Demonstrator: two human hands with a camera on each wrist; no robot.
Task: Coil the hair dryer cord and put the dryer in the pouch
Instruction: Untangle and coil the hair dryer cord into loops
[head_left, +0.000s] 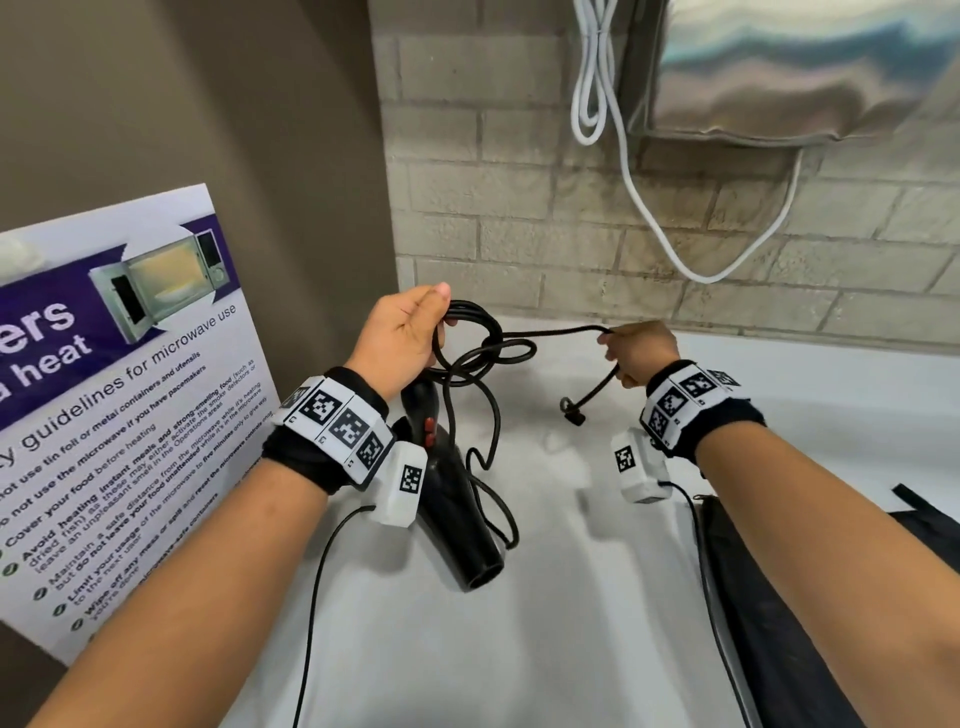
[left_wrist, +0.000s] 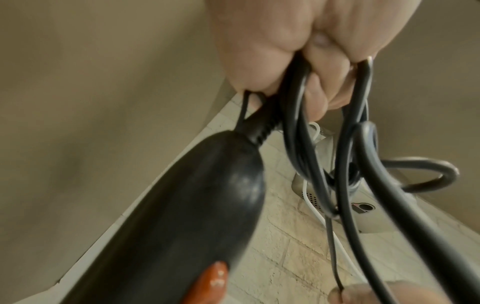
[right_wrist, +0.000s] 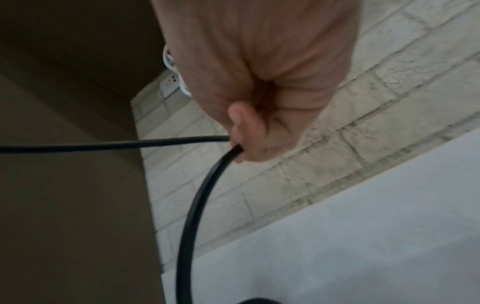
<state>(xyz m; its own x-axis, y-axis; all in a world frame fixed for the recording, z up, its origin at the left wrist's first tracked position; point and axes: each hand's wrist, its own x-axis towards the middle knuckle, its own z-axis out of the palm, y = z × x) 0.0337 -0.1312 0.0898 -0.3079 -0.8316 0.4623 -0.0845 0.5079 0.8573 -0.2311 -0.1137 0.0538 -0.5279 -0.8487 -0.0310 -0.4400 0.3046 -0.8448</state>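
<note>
A black hair dryer (head_left: 452, 499) with red switches hangs nozzle-down over the white counter (head_left: 571, 597). My left hand (head_left: 410, 332) grips several loops of its black cord (head_left: 483, 348) near the handle's end. In the left wrist view the dryer handle (left_wrist: 182, 205) and the cord loops (left_wrist: 306, 148) hang from my curled fingers (left_wrist: 319, 90). My right hand (head_left: 641, 348) pinches the cord further along, stretched taut to the right of the loops. The cord's free end with a tie (head_left: 571, 413) dangles below it. The cord (right_wrist: 192, 205) curves down from my right hand (right_wrist: 249, 131). A black pouch (head_left: 769, 597) lies at the right.
A microwave guideline poster (head_left: 119, 405) leans against the brown wall at left. A brick wall (head_left: 519, 218) backs the counter. A steel dispenser (head_left: 800, 67) and a white cable (head_left: 618, 130) hang above right. Thin wrist-camera wires trail over the counter.
</note>
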